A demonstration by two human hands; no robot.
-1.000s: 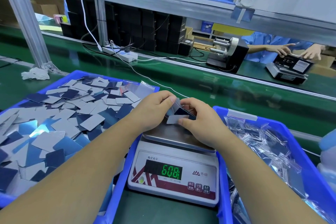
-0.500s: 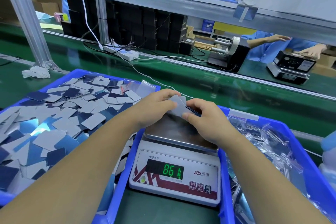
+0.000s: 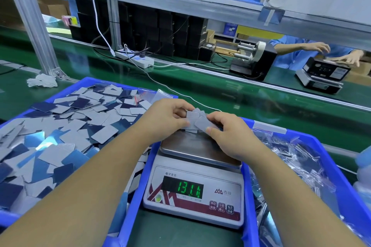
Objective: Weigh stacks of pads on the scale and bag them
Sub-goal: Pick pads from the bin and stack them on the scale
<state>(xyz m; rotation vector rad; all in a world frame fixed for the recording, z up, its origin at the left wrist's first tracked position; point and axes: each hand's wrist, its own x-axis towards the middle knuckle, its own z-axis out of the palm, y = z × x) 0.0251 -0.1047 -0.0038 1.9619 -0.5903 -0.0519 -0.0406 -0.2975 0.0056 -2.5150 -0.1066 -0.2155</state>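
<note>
Fanned pads (image 3: 197,121) pinched from both sides, left hand (image 3: 168,119) at 9 o'clock and right hand (image 3: 230,132) at 3, just over the far edge of the scale (image 3: 198,166), bags (image 3: 297,158) farther toward 3, nearer the right.

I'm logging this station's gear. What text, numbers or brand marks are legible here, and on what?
"131.0", last digit unsure: green digits on the white digital scale display.
"电子天平": printed above that display.
"香山" with a zigzag logo: right of the display.
Three red buttons on the scale's lower right: characters too small to read.
Black box on the far grey scale: label print blurred.
</note>
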